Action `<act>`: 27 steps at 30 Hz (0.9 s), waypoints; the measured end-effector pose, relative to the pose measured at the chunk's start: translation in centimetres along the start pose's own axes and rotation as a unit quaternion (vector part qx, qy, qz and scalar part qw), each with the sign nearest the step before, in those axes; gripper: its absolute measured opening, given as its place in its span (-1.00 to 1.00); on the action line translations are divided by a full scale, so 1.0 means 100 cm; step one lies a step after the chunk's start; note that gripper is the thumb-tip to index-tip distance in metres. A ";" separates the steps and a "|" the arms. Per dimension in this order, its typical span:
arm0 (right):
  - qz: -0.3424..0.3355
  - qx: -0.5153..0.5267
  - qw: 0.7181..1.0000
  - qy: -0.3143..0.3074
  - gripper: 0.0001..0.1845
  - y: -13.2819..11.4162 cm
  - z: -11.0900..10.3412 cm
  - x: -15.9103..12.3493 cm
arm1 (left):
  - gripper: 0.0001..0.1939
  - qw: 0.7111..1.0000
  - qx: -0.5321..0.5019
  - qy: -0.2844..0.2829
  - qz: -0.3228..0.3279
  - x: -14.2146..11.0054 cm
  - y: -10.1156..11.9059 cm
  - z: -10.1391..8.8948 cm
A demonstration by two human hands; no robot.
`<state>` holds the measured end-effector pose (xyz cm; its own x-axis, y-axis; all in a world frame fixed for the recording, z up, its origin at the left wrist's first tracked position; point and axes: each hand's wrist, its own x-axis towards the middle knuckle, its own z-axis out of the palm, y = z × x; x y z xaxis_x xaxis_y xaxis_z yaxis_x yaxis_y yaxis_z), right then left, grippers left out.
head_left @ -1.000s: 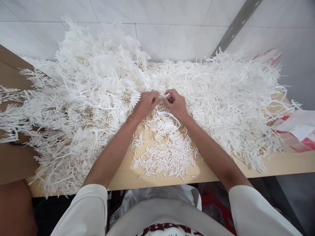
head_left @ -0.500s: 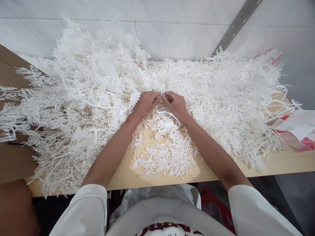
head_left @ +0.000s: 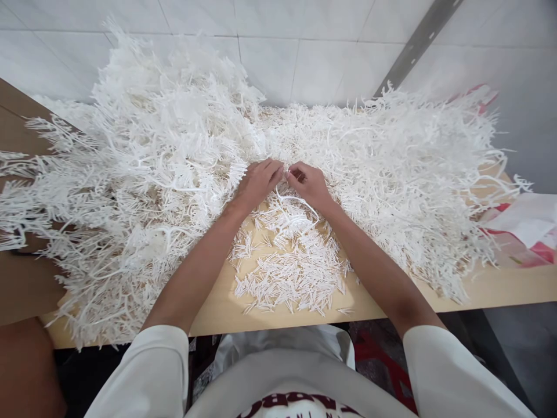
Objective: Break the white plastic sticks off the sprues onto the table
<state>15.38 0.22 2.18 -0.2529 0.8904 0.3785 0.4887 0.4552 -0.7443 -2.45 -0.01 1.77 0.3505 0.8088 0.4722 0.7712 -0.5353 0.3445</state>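
My left hand [head_left: 263,181] is closed in a pinch, its fingertips at a thin white branched plastic strand [head_left: 296,200] that curves down below the hands. Facing it, my right hand [head_left: 308,183] also has thumb and index finger pinched together, almost touching the left fingertips. Whatever sits between the right fingertips is too small to make out. Under both hands, a loose pile of short white plastic sticks [head_left: 293,278] lies on the wooden tabletop [head_left: 217,310].
A tall heap of white branched plastic pieces [head_left: 169,145] rises on the left, with a wider, lower heap [head_left: 400,168] on the right. Brown cardboard [head_left: 28,284] stands at far left. A red and white plastic bag [head_left: 524,229] lies at right. The tiled wall [head_left: 270,64] is behind.
The fingertips of both hands have shifted very slightly, with the right ones a little lower. More of the curved strand's left end shows below the left fingers. The heaps look unchanged.
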 end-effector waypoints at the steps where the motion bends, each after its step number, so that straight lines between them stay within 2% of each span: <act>1: -0.015 -0.021 1.000 -0.004 -0.77 -0.002 -0.001 -0.001 | -0.72 1.000 0.004 0.000 -0.002 0.001 0.000 0.001; 6: -0.087 -0.048 0.995 -0.013 -0.88 -0.013 -0.001 -0.010 | -0.76 0.997 -0.046 0.029 -0.049 0.004 -0.005 -0.001; 11: -0.002 0.021 0.998 0.057 -0.83 -0.012 0.000 -0.007 | -0.75 0.998 -0.054 -0.004 -0.016 0.003 -0.002 -0.006; 13: 0.013 0.026 0.998 0.049 -0.76 -0.008 0.001 -0.004 | -0.75 0.999 -0.041 -0.016 -0.002 0.003 0.000 -0.007; 18: -0.049 -0.059 0.997 -0.010 -0.68 0.000 0.003 0.000 | -0.72 0.999 0.017 -0.032 0.019 0.002 0.003 -0.006; 23: -0.064 -0.187 0.980 0.026 -0.79 -0.004 0.007 -0.003 | -0.73 0.999 0.041 -0.018 0.010 0.000 0.004 0.001; 25: -0.088 -0.197 0.976 0.030 -0.78 -0.006 0.004 -0.007 | -0.77 1.000 0.009 -0.008 -0.009 0.001 0.001 0.005; 27: -0.142 -0.179 0.973 0.039 -0.77 -0.007 -0.001 -0.011 | -0.77 0.998 -0.047 0.005 -0.036 0.004 -0.005 0.006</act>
<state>15.34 -1.06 2.37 -0.3631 0.7200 0.5914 0.6710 0.6424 -0.3702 -2.38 0.74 1.27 0.2911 0.8438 0.4509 0.7403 -0.4972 0.4525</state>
